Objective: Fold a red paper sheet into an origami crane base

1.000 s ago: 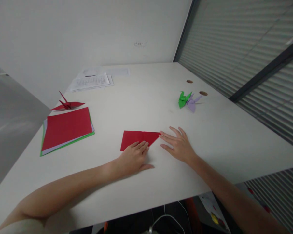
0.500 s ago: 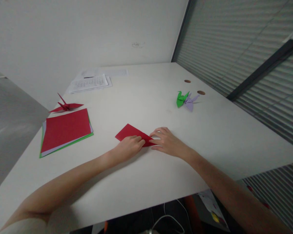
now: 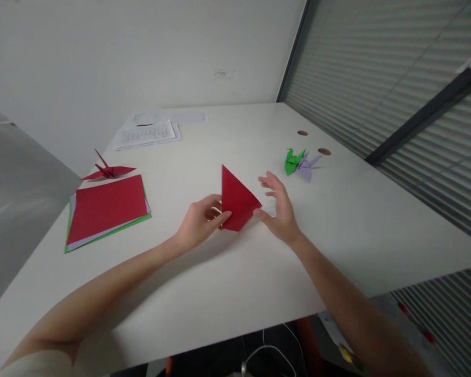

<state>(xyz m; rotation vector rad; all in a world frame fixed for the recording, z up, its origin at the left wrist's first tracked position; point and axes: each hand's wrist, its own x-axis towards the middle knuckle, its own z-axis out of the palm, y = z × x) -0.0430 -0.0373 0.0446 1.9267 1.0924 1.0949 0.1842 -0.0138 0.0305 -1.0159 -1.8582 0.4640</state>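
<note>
A folded sheet of red origami paper [image 3: 237, 201] is raised off the white table, with one sharp corner pointing up. My left hand [image 3: 202, 217] pinches its lower left edge, thumb in front and fingers behind. At the paper's right corner, my right hand [image 3: 278, 209] is spread, its thumb tip at or very near the corner and its other fingers apart from the paper. Whether that thumb touches the paper, I cannot tell.
To the left lies a stack of red, lilac and green paper [image 3: 108, 209], with a red paper crane [image 3: 109, 172] behind it. Green [image 3: 291, 162] and lilac [image 3: 306, 168] cranes stand at the right. Written sheets [image 3: 147, 134] lie at the back left. Two round holes [image 3: 324, 152] pierce the tabletop's right side.
The red paper was lifted from the table and turned so that a corner points up. My left hand went from pressing on it to pinching its edge; my right hand opened and rose.
</note>
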